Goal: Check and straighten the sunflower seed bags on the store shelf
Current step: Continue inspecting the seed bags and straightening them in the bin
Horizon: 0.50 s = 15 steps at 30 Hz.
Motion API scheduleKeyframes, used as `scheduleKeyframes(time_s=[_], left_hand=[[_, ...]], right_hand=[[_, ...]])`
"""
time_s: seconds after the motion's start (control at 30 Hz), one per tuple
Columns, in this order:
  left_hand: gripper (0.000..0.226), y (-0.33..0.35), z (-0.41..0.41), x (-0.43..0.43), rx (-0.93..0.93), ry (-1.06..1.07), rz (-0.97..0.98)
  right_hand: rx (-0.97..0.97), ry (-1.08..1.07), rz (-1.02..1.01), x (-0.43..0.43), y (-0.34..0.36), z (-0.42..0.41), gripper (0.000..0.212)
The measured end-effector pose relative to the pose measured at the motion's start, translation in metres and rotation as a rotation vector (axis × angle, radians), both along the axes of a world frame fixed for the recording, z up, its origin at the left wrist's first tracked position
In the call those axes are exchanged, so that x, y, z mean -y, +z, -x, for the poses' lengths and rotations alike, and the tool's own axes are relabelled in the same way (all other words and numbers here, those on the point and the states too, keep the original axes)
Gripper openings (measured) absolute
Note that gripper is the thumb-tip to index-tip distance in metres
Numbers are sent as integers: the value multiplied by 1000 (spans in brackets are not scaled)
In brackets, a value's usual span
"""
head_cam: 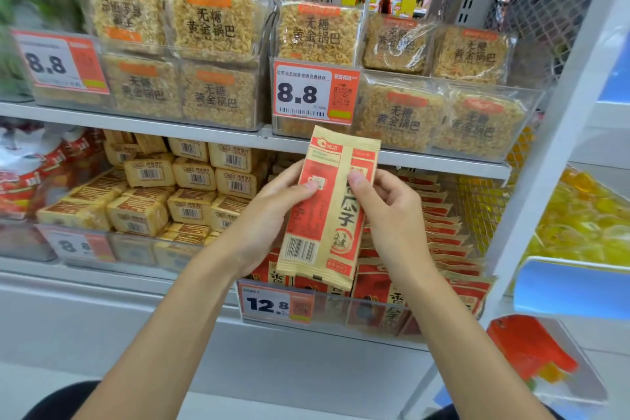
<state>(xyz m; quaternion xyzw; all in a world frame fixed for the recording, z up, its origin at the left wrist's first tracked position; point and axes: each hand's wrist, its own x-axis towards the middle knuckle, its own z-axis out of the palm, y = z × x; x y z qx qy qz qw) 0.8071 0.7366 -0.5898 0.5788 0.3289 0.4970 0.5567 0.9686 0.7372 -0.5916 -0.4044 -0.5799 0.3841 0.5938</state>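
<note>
I hold one tan and red sunflower seed bag [329, 211] upright in front of the shelf, its back with a barcode facing me. My left hand [269, 215] grips its left edge, thumb on the printed face. My right hand [388, 211] grips the right edge, thumb near the top. Behind and below the bag, several more sunflower seed bags [443, 239] stand in rows in a clear bin [341, 314] with a 12.8 price tag [276, 303]. The held bag hides part of those rows.
Tan snack packs [160, 194] fill the bin to the left. Rice crust packs [218, 24] and two 8.8 tags sit on the shelf above [136, 119]. A white upright post [552, 147] and yellow goods [586, 215] are on the right.
</note>
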Motion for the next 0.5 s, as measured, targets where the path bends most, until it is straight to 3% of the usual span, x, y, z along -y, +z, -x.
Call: scheduleKeyframes(time_s=[0.27,0.4,0.5], left_hand=[[31,0,1,1,-42,-13,6],[37,4,-6,5,-133,106,-166],[50,11,-9,11,-342,63,-380]], right_hand=[[14,-22,28,-2,-1,-2,17],[233,-174,-87,2,0,2,56],[158,93,-64,10,8,6,47]])
